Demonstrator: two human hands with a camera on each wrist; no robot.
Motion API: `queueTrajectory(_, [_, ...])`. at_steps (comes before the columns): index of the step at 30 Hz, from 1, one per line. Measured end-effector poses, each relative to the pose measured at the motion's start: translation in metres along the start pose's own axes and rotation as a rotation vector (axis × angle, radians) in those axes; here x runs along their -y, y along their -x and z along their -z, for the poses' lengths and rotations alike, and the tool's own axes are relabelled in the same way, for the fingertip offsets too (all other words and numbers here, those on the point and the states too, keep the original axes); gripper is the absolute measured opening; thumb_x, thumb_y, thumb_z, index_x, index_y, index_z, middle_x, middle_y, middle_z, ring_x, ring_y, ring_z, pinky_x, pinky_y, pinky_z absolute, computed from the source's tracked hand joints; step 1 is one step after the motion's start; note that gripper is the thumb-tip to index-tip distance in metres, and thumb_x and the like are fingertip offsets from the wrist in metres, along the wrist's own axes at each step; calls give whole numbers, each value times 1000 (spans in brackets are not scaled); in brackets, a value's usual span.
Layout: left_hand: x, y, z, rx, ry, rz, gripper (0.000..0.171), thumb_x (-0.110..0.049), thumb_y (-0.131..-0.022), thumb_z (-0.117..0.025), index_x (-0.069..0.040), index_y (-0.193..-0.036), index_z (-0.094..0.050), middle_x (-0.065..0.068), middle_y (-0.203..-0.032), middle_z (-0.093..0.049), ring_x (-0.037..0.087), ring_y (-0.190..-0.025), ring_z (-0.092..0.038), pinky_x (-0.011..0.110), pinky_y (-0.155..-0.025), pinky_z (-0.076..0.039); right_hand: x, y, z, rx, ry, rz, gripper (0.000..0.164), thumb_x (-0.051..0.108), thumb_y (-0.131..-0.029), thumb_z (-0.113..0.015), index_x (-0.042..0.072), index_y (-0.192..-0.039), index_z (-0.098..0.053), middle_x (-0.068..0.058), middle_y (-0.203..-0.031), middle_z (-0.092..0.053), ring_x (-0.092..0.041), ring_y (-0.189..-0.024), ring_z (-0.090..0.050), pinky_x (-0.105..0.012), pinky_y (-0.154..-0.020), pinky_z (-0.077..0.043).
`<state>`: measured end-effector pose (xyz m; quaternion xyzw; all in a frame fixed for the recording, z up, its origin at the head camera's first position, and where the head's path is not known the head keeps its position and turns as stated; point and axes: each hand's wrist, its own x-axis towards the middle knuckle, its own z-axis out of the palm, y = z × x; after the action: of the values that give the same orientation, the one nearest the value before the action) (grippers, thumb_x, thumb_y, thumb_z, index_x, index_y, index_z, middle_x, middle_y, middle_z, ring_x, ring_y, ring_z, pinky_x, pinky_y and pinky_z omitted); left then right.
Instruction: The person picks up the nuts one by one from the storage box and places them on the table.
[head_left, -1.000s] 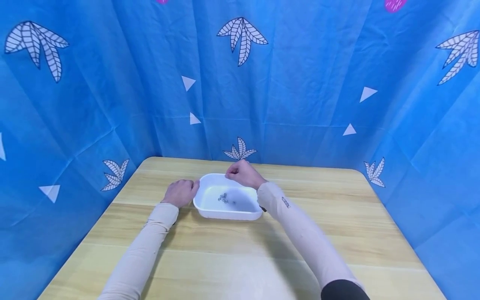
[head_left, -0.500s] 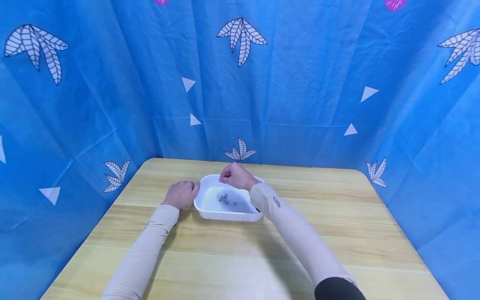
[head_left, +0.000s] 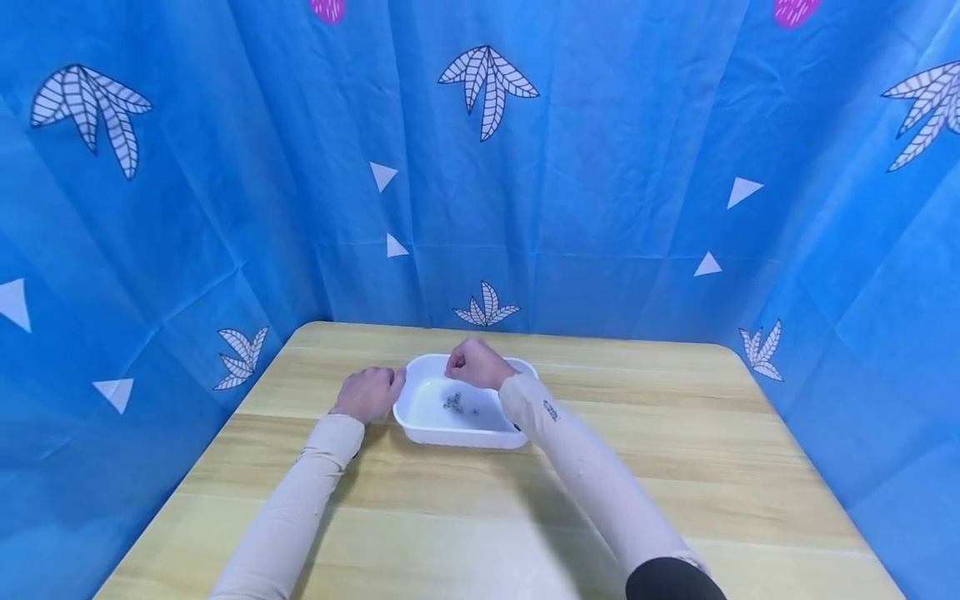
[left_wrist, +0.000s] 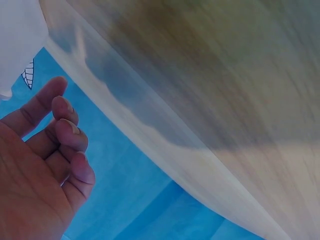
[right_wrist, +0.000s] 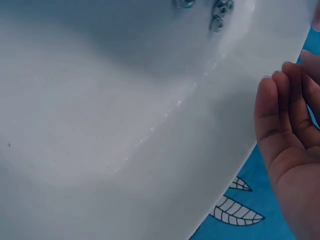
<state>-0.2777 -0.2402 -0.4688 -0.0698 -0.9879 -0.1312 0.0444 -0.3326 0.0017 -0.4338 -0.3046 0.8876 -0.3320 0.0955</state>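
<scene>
A white oblong basin stands on the table, and several small, shiny metal pieces like nuts lie in a cluster on its floor, one a little apart. My left hand grips the basin's left rim; in the left wrist view its fingers curl loosely beside the basin's outer side. Over the back part of the basin, my right hand holds its fingertips bunched, just inside the far rim. In the right wrist view its other fingers curl together; I cannot tell whether something small is between thumb and index.
The light wooden table ends at rounded back corners, close to blue curtains with white leaf prints. Curtains also hang along the left and right sides. Both light sleeves reach in from the front.
My right hand has shifted left and from the far rim inward over the basin. My left hand stays at the left rim. The head view has tilted slightly.
</scene>
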Motion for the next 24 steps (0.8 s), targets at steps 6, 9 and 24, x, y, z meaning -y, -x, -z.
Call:
queueTrajectory(6, [-3, 3, 2, -6, -5, -1, 60, -41, -110, -31, -1, -102, -75, 20, -103, -75, 40, -98, -71, 56, -87, -56, -3, -4, -11, 75, 76, -38, 9, 14, -95, -75, 7, -99, -81, -4, -96, -79, -11, -84, -68, -26, -83, -58])
queueTrajectory(9, [-2, 4, 2, -9, 0, 3, 60, -42, -110, -32, -2, -99, -75, 19, -101, -75, 39, -96, -71, 56, -86, -56, -4, -3, -16, 98, 88, -72, 11, 14, -94, -75, 8, -103, -79, -4, -101, -78, -13, -89, -68, -29, -90, -58])
queueTrajectory(24, [2, 0, -3, -7, 11, 18, 61, -44, -110, -31, -3, -102, -75, 17, -101, -75, 35, -95, -70, 54, -87, -56, -10, 6, -22, 137, 69, -117, 23, -2, -89, -69, 6, -109, -79, -4, -101, -77, -12, -78, -66, -27, -81, -57])
